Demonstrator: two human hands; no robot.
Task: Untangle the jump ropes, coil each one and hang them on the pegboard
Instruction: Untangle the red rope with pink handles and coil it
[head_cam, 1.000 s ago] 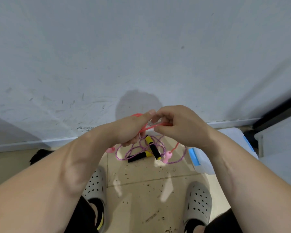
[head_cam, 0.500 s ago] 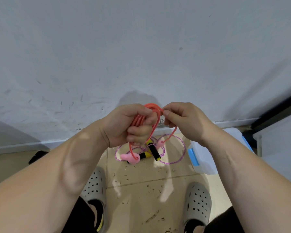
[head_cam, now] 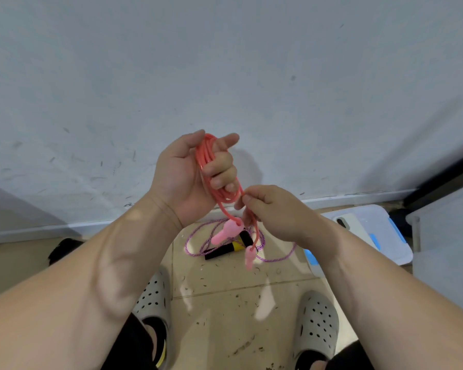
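A coral-pink jump rope point(head_cam: 205, 156) is gathered in several loops inside my left hand point(head_cam: 187, 177), which is raised in front of the wall and closed around the coil. My right hand point(head_cam: 275, 212) pinches a strand of that rope just below the coil. Its two pink handles point(head_cam: 226, 232) dangle beneath the hands. On the floor behind them lies a purple jump rope point(head_cam: 275, 256) in loose loops, with black and yellow handles point(head_cam: 225, 251). No pegboard is in view.
A grey scuffed wall point(head_cam: 225, 76) fills the upper view. A white lidded bin point(head_cam: 380, 231) with blue clips and a phone on top sits at the right. My two grey clogs point(head_cam: 316, 324) stand on the tan tiled floor strewn with debris.
My left hand has lifted and turned palm-up with the coiled pink rope. My right hand dropped from the top of the loop to a strand below it. Both pink handles now hang free.
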